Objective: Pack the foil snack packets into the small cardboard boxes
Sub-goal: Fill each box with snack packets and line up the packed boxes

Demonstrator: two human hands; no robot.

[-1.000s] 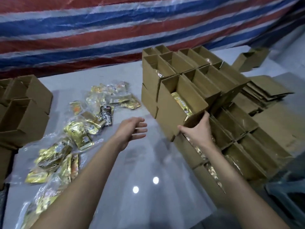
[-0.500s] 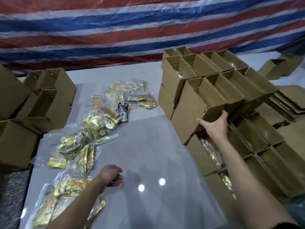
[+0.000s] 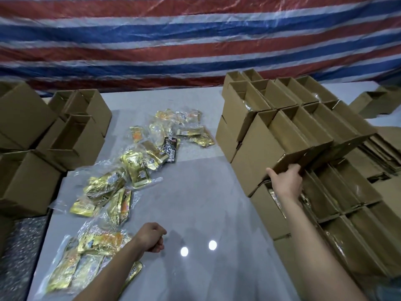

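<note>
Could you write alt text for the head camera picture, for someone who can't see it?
A person's right hand grips the lower edge of a cardboard box on a stack of open boxes. The left hand, fingers curled and holding nothing, is beside foil snack packets strewn across a grey table.

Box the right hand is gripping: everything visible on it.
The box is plain brown cardboard, top open, flaps standing up. It sits tilted at the near-left corner of the stack's upper layer, resting on the lower boxes. The right hand grips its near flap from below. Contents are not visible.
</note>
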